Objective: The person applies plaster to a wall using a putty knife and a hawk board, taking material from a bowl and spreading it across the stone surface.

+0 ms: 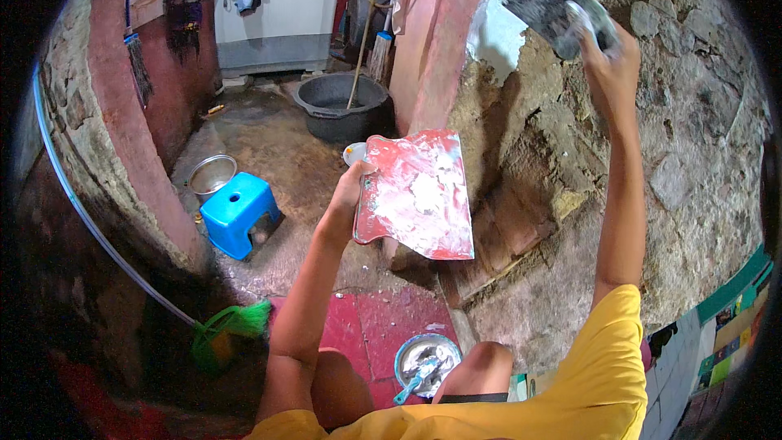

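Observation:
My left hand [349, 200] grips the left edge of a red plastic board [377, 220], its thumb on top. White paste [428, 191] is smeared over the board, thickest near the middle. Raised at the upper right, my right hand [612, 65] is closed on the handle of a dark rectangular plastering trowel [538, 0], slightly blurred. The trowel's plate lies at the rough stone wall [554, 126], beside a patch of white plaster [497, 28]. Between my knees stands a bowl [460, 350] of white paste, with a blue-handled scraper [419, 379] resting in it.
A blue stool [238, 213] and a metal bowl [213, 173] stand on the wet floor at left. Farther back are a black tub [342, 106] with a stick in it and a white washing machine [281, 12]. A green broom [236, 324] leans at lower left.

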Demonstrator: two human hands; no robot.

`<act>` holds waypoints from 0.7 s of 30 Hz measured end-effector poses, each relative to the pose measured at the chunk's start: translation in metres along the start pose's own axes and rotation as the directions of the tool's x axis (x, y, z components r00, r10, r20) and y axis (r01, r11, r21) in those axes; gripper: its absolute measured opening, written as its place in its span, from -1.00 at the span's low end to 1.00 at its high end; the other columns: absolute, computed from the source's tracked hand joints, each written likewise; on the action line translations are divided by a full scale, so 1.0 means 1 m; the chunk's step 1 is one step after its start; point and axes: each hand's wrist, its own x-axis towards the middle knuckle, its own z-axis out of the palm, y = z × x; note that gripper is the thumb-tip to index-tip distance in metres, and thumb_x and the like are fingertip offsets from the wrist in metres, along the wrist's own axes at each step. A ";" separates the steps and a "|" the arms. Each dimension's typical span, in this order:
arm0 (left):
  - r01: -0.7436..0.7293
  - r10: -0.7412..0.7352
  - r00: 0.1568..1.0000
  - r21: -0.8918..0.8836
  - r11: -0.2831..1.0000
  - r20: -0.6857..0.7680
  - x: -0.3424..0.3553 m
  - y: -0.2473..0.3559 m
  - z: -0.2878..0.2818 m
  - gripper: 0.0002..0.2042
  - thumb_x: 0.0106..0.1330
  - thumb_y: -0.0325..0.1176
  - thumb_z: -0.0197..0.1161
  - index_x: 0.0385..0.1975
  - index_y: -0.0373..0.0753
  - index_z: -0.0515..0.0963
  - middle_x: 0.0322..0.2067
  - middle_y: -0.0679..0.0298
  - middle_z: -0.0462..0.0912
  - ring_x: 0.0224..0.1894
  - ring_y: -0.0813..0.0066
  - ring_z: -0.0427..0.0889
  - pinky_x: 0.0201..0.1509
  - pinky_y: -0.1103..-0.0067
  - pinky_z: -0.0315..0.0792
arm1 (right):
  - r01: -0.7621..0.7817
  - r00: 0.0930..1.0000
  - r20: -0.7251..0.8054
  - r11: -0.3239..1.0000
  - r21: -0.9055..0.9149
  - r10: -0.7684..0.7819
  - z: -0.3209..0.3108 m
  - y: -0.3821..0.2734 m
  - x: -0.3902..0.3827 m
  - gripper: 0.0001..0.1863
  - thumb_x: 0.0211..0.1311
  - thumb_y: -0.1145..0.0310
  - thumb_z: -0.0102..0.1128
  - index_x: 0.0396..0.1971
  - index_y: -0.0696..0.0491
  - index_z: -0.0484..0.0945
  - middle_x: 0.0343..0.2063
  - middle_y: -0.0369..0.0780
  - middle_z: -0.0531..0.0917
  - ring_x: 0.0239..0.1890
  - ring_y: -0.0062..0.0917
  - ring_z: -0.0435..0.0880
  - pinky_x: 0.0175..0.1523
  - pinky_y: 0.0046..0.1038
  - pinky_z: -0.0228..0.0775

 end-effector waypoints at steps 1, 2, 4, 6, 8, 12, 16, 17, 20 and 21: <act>0.011 -0.007 0.998 0.057 0.998 -0.061 -0.004 0.003 0.003 -0.65 0.03 -0.27 -0.06 -0.21 -0.36 0.31 -0.35 0.13 0.49 -0.36 0.34 0.53 -0.21 0.49 0.42 | -0.103 0.995 0.026 0.993 0.061 0.101 -0.004 0.003 -0.015 -0.76 0.13 0.32 -0.04 -0.35 0.17 0.50 -0.65 -0.32 0.48 -0.65 -0.77 0.30 -0.55 -0.72 0.17; 0.025 -0.011 0.992 0.114 0.993 -0.122 -0.007 0.005 0.006 -0.66 0.03 -0.28 -0.06 -0.23 -0.35 0.32 -0.36 0.14 0.49 -0.37 0.35 0.53 -0.22 0.49 0.42 | -0.284 0.957 0.031 0.912 0.297 0.288 -0.001 0.002 -0.036 -0.75 0.14 0.29 -0.07 -0.32 0.15 0.48 -0.62 -0.33 0.49 -0.63 -0.75 0.33 -0.54 -0.71 0.19; -0.004 0.009 0.994 0.045 0.999 -0.109 -0.014 0.006 0.014 -0.67 0.02 -0.28 -0.06 -0.24 -0.35 0.32 -0.40 0.15 0.49 -0.41 0.35 0.52 -0.25 0.49 0.43 | -0.606 0.727 0.154 0.519 0.603 0.669 0.012 -0.013 -0.085 -0.73 0.16 0.24 -0.11 -0.28 0.11 0.43 -0.57 -0.33 0.49 -0.60 -0.72 0.39 -0.56 -0.68 0.23; -0.001 -0.005 0.993 -0.056 0.998 -0.117 -0.012 0.004 0.015 -0.71 0.02 -0.29 -0.04 -0.30 -0.34 0.34 -0.47 0.18 0.49 -0.49 0.37 0.52 -0.30 0.51 0.44 | -0.756 0.461 0.445 0.078 0.650 0.767 0.023 -0.023 -0.132 -0.72 0.17 0.23 -0.10 -0.24 0.10 0.40 -0.49 -0.32 0.53 -0.54 -0.67 0.47 -0.57 -0.63 0.28; 0.014 -0.016 0.993 -0.016 1.000 -0.118 -0.011 0.001 0.012 -0.74 0.02 -0.29 -0.03 -0.36 -0.33 0.36 -0.51 0.19 0.49 -0.52 0.38 0.51 -0.33 0.52 0.44 | -0.773 0.423 0.726 -0.202 0.602 0.543 0.043 -0.006 -0.183 -0.71 0.16 0.26 -0.08 -0.20 0.12 0.40 -0.42 -0.29 0.56 -0.49 -0.65 0.53 -0.56 -0.62 0.33; -0.041 0.065 0.969 0.105 0.994 -0.237 -0.020 0.001 0.007 -0.81 0.03 -0.31 -0.01 -0.47 -0.32 0.41 -0.55 0.21 0.50 -0.55 0.41 0.51 -0.39 0.54 0.45 | -0.812 0.392 0.817 -0.258 0.523 0.422 0.061 -0.007 -0.210 -0.74 0.12 0.32 -0.05 -0.22 0.11 0.41 -0.42 -0.30 0.56 -0.51 -0.67 0.52 -0.56 -0.64 0.33; -0.068 0.058 0.980 -0.047 0.997 -0.191 -0.026 0.001 -0.001 -0.84 0.05 -0.33 -0.01 -0.54 -0.30 0.43 -0.58 0.23 0.51 -0.59 0.44 0.50 -0.44 0.56 0.44 | -0.871 0.283 0.760 -0.175 0.459 0.586 0.068 -0.003 -0.219 -0.77 0.12 0.37 -0.08 -0.23 0.12 0.40 -0.43 -0.30 0.56 -0.51 -0.68 0.52 -0.58 -0.64 0.32; -0.062 0.063 0.977 0.008 0.998 -0.202 -0.024 0.001 -0.011 -0.83 0.06 -0.32 -0.01 -0.55 -0.30 0.43 -0.60 0.24 0.51 -0.61 0.45 0.49 -0.46 0.58 0.43 | -0.897 0.328 0.844 -0.141 0.419 0.424 0.061 0.013 -0.226 -0.76 0.13 0.37 -0.09 -0.22 0.12 0.40 -0.45 -0.29 0.56 -0.55 -0.68 0.51 -0.61 -0.64 0.31; -0.072 0.081 0.970 0.049 0.996 -0.231 -0.021 0.000 -0.022 -0.82 0.07 -0.30 0.00 -0.53 -0.30 0.44 -0.61 0.27 0.50 -0.62 0.49 0.48 -0.47 0.61 0.41 | -0.913 0.255 0.842 -0.168 0.372 0.475 0.049 0.032 -0.246 -0.77 0.14 0.34 -0.08 -0.24 0.12 0.42 -0.48 -0.32 0.55 -0.61 -0.70 0.47 -0.64 -0.65 0.28; -0.065 0.080 0.963 0.068 0.996 -0.258 -0.020 -0.001 -0.024 -0.82 0.06 -0.30 0.01 -0.52 -0.30 0.44 -0.61 0.27 0.50 -0.62 0.50 0.47 -0.47 0.61 0.40 | -0.936 0.241 0.825 -0.102 0.337 0.511 0.043 0.040 -0.254 -0.75 0.14 0.33 -0.08 -0.22 0.12 0.41 -0.47 -0.32 0.55 -0.58 -0.70 0.47 -0.62 -0.64 0.29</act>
